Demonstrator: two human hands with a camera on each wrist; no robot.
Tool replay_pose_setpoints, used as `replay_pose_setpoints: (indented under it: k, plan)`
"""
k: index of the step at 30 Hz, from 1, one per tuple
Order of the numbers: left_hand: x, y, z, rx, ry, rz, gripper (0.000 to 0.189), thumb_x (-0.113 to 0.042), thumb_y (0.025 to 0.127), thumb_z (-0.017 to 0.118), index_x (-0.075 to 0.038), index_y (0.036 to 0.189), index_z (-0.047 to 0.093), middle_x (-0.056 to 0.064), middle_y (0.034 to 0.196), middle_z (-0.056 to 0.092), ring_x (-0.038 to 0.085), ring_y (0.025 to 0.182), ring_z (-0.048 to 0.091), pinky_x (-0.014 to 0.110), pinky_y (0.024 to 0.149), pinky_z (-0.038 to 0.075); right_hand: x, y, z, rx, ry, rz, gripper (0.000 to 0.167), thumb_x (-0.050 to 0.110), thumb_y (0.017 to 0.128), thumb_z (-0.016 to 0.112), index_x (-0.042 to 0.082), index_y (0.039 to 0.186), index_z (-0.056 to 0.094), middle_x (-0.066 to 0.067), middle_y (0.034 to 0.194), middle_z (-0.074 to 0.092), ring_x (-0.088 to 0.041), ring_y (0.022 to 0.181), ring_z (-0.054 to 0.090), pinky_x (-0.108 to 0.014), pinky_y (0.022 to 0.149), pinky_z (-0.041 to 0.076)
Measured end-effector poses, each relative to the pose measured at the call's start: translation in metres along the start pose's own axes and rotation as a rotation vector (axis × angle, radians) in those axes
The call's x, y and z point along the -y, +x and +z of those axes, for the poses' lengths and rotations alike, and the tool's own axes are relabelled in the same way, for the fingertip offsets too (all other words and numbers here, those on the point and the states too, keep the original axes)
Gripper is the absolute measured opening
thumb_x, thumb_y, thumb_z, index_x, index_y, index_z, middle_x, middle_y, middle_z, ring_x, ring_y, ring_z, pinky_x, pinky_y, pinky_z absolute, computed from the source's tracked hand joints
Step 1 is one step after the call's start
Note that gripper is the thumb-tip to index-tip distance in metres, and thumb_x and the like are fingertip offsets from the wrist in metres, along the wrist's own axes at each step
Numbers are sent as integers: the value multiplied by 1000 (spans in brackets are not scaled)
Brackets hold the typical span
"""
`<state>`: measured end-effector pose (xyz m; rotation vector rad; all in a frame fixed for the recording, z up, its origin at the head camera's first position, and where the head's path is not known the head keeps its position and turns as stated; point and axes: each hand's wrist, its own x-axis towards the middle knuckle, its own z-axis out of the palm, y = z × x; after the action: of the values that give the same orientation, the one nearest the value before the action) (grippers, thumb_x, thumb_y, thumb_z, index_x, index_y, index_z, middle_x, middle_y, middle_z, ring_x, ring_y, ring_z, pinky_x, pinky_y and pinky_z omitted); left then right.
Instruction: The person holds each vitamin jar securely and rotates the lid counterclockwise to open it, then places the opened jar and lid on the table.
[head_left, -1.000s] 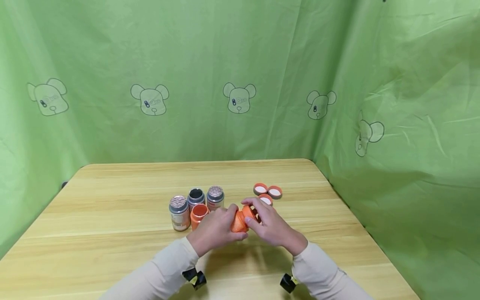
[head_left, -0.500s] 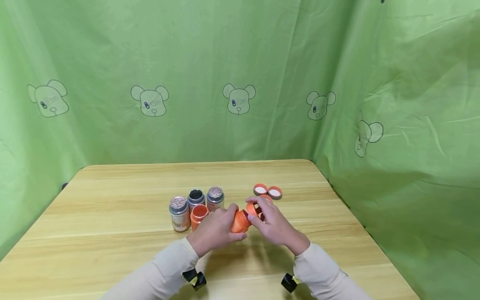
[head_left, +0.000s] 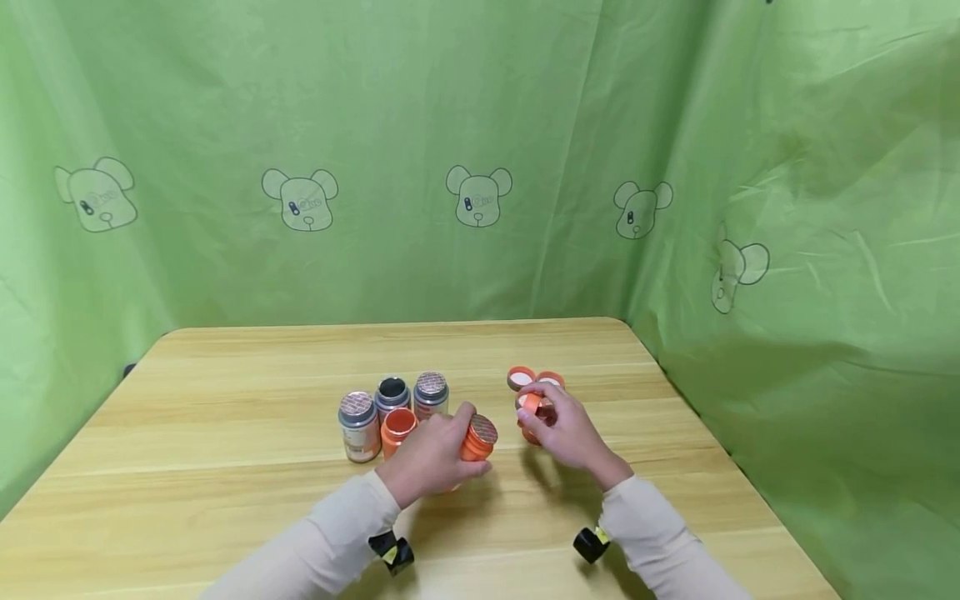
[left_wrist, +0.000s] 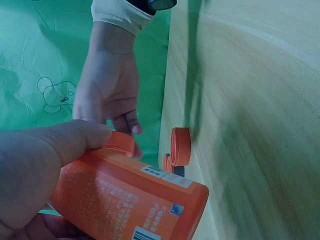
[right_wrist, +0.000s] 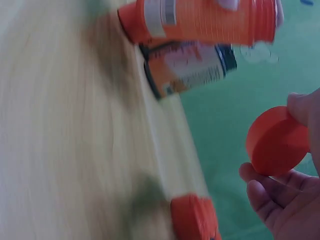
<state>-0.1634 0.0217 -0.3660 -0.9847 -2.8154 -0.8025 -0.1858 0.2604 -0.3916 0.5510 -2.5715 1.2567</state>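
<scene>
My left hand [head_left: 431,458] grips an orange bottle [left_wrist: 130,195] round its body, thumb along its upper side. Silvery printed foil covers the bottle's mouth [head_left: 483,429], which tilts to the right in the head view. To the right, my right hand [head_left: 570,433] pinches an orange screw cap [right_wrist: 280,142] between thumb and fingers, apart from the bottle. That cap is over a group of caps on the table. An orange cap [left_wrist: 181,146] standing on the wood shows below the right hand in the left wrist view.
Left of the held bottle stand an open orange bottle [head_left: 397,427], a dark-mouthed bottle [head_left: 393,393] and two foil-topped grey-necked bottles [head_left: 360,433]. Upturned caps with white liners [head_left: 521,378] lie behind my right hand. Green curtains [head_left: 390,275] hang beyond the wooden table [head_left: 225,467].
The orange cap has come off the bottle, and my right hand has carried it rightward to the other caps. My left hand has kept its grip; the foil-covered mouth now shows.
</scene>
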Motion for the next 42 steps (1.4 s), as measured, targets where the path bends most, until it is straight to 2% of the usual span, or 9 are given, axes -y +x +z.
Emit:
replay_pose_setpoints:
  k: [9, 15, 19, 21, 25, 28, 34, 38, 42]
  plan:
    - [2, 4, 0, 18, -28, -39, 55, -33, 78, 82, -7, 113, 49, 2, 83, 64, 9, 66, 59, 23, 59, 50, -36, 4, -14, -48, -82, 167, 38, 26, 87, 74, 4, 112, 55, -14, 109, 62, -29, 96, 60, -34, 72, 50]
    - [1, 6, 1, 11, -18, -50, 55, -32, 77, 82, -7, 112, 49, 4, 84, 64, 10, 67, 60, 23, 58, 49, -51, 4, -22, -82, -117, 275, 33, 28, 89, 71, 5, 102, 52, -18, 113, 60, -35, 102, 61, -42, 82, 50]
    - [-2, 8, 1, 12, -1, -52, 54, -31, 77, 82, -6, 113, 50, 6, 87, 65, 12, 69, 62, 23, 60, 51, -60, 5, -26, -102, -155, 321, 32, 29, 89, 71, 5, 97, 51, -18, 109, 60, -37, 106, 59, -47, 88, 48]
    - [-2, 8, 1, 21, 15, -57, 54, -32, 78, 82, -5, 113, 51, 6, 88, 65, 14, 72, 62, 25, 62, 52, -65, 5, -27, -111, -191, 338, 31, 29, 89, 71, 5, 95, 52, -16, 103, 60, -34, 101, 59, -45, 86, 47]
    - [-4, 9, 1, 50, 42, -72, 54, -33, 78, 82, -5, 113, 52, 8, 93, 64, 16, 79, 63, 28, 68, 54, -73, 2, -29, -131, -277, 365, 31, 30, 88, 73, 7, 89, 52, -10, 86, 57, -26, 81, 54, -37, 72, 43]
    - [-3, 9, 2, 53, 75, -61, 56, -33, 78, 82, -4, 115, 53, 9, 97, 65, 17, 82, 64, 29, 70, 54, -77, 2, -29, -127, -316, 382, 31, 31, 87, 73, 8, 84, 53, -7, 78, 54, -23, 73, 49, -34, 65, 38]
    - [-3, 5, 5, 23, 155, -4, 54, -30, 78, 82, -1, 115, 55, 11, 96, 65, 19, 81, 63, 30, 72, 55, -83, 0, -26, -83, -361, 387, 30, 28, 85, 75, 9, 75, 54, -6, 72, 53, -23, 68, 48, -33, 62, 38]
    - [-3, 3, 6, 7, 196, 12, 51, -29, 77, 82, -1, 111, 57, 10, 92, 64, 18, 79, 62, 30, 71, 54, -87, -3, -20, -52, -370, 391, 31, 29, 84, 76, 10, 74, 53, -5, 71, 52, -22, 68, 48, -32, 62, 38]
    - [-3, 3, 7, 4, 212, 7, 55, -28, 77, 83, 1, 115, 56, 11, 95, 63, 20, 83, 62, 31, 75, 54, -88, -6, -17, -59, -378, 409, 32, 26, 83, 78, 10, 75, 52, -5, 71, 50, -22, 68, 47, -33, 62, 37]
